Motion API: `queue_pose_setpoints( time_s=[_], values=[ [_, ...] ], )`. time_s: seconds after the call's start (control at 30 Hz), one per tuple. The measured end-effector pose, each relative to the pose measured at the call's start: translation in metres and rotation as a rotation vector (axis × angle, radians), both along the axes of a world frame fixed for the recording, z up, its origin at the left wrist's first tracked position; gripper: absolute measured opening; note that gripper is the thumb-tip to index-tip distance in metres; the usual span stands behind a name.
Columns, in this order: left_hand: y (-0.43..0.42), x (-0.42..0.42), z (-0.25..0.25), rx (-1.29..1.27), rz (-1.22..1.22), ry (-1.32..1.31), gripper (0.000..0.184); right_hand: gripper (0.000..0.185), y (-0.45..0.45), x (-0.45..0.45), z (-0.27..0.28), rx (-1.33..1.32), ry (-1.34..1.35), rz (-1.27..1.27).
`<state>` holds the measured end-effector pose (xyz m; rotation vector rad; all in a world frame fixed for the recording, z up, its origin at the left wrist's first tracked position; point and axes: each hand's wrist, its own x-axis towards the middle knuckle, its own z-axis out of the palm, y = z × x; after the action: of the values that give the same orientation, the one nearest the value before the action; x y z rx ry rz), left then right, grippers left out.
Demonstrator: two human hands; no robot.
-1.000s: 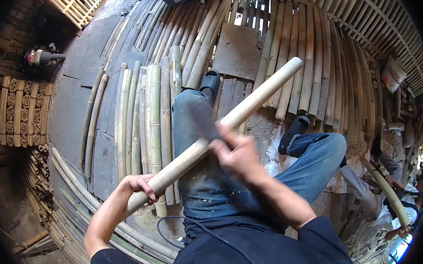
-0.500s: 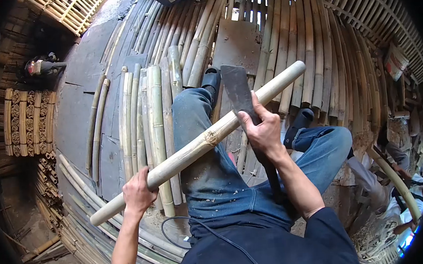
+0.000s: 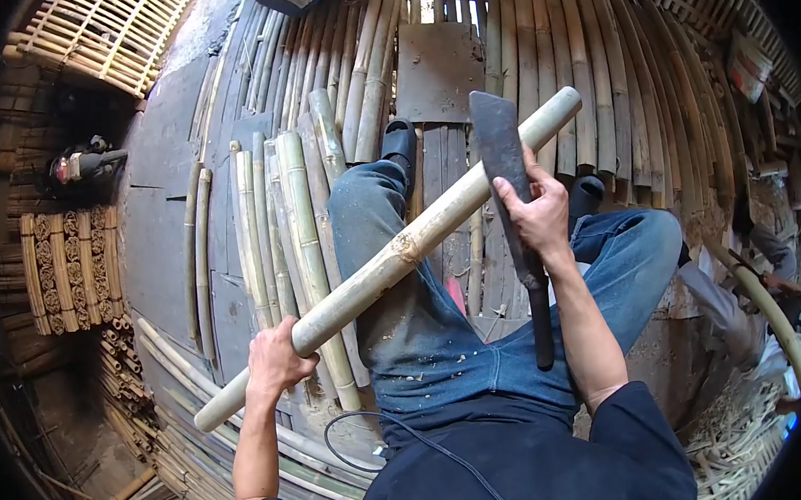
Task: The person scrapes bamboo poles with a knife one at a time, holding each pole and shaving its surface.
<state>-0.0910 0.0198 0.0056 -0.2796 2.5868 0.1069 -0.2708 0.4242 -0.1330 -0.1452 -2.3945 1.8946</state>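
A pale bamboo pole (image 3: 370, 283) with a knot near its middle lies slanted across my raised leg. My left hand (image 3: 276, 359) is closed round its lower left part. In my right hand (image 3: 537, 211) is a broad dark machete (image 3: 497, 136), gripped by the blade, thumb on the flat face. The blade crosses in front of the pole near its upper right end, and the black handle points down toward my lap. Whether the hidden fingers of my right hand also touch the pole, I cannot tell.
Cut bamboo poles (image 3: 301, 220) lie left of my leg, with long rows of bamboo (image 3: 584, 79) ahead. Bundled sticks (image 3: 72, 268) stand at far left. A cable (image 3: 414, 444) loops over my shirt. At right, another person's leg (image 3: 725, 311) shows beside a bamboo pole (image 3: 762, 304).
The machete has shifted right along the pole with my right hand and stands more upright. My left hand keeps its grip. The whole view has tilted slightly.
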Motion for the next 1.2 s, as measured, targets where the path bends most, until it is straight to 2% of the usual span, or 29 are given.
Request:
queue_pose_setpoints(
  time_s=[0.03,0.1,0.17,0.3,0.37,0.43,0.5,0.57,0.63,0.7,0.77,0.83,0.9,0.97,1.07,1.1,1.2],
  values=[
    [0.001,-0.001,0.001,0.004,0.005,-0.018,0.043,0.074,0.000,-0.004,0.000,0.001,0.063,-0.011],
    [0.004,-0.008,0.004,0.011,0.006,-0.044,0.043,0.072,-0.002,0.002,0.004,-0.004,-0.050,0.019],
    [0.012,-0.018,0.009,0.047,0.060,-0.114,0.047,0.071,-0.030,0.019,-0.003,0.007,0.083,0.160],
    [0.018,-0.028,0.012,0.021,0.003,-0.134,0.053,0.065,-0.107,0.098,0.039,-0.014,0.062,0.653],
    [0.017,-0.028,0.013,0.027,-0.017,-0.118,0.047,0.064,-0.116,0.112,0.066,0.143,-0.036,0.860],
    [0.002,-0.022,-0.001,0.119,0.015,-0.107,0.047,0.063,-0.105,0.112,0.048,-0.046,0.031,0.714],
    [-0.007,-0.015,-0.013,0.167,0.027,-0.104,0.046,0.061,-0.086,0.085,0.025,-0.086,0.140,0.428],
    [-0.006,-0.008,-0.019,0.203,0.057,-0.068,0.046,0.059,-0.050,0.042,0.045,-0.046,0.042,0.188],
    [0.002,0.000,-0.017,0.193,0.070,-0.062,0.045,0.062,-0.014,0.008,0.034,0.102,0.040,0.006],
    [0.012,0.005,-0.011,0.117,0.139,-0.032,0.044,0.061,0.013,-0.008,0.020,0.022,-0.034,-0.074],
    [0.018,0.008,-0.011,0.092,0.144,-0.019,0.044,0.060,0.010,-0.010,0.021,0.056,0.011,-0.080],
    [0.025,0.008,-0.010,0.069,0.147,-0.026,0.044,0.057,-0.018,0.010,0.024,-0.027,0.030,0.037],
    [0.030,0.007,-0.009,0.038,0.133,-0.036,0.044,0.055,-0.061,0.047,0.040,-0.028,-0.011,0.261],
    [0.035,0.006,-0.006,-0.003,0.104,-0.042,0.043,0.055,-0.095,0.084,0.043,0.058,0.076,0.438],
    [0.031,0.008,-0.008,0.006,0.076,0.024,0.041,0.057,-0.105,0.096,0.067,0.054,-0.149,0.724],
    [0.029,0.008,-0.011,0.002,0.076,0.030,0.041,0.057,-0.100,0.092,0.062,0.053,-0.142,0.725],
    [0.028,0.012,-0.017,0.015,0.089,0.033,0.041,0.059,-0.066,0.061,0.047,0.015,-0.040,0.370]
  ],
)
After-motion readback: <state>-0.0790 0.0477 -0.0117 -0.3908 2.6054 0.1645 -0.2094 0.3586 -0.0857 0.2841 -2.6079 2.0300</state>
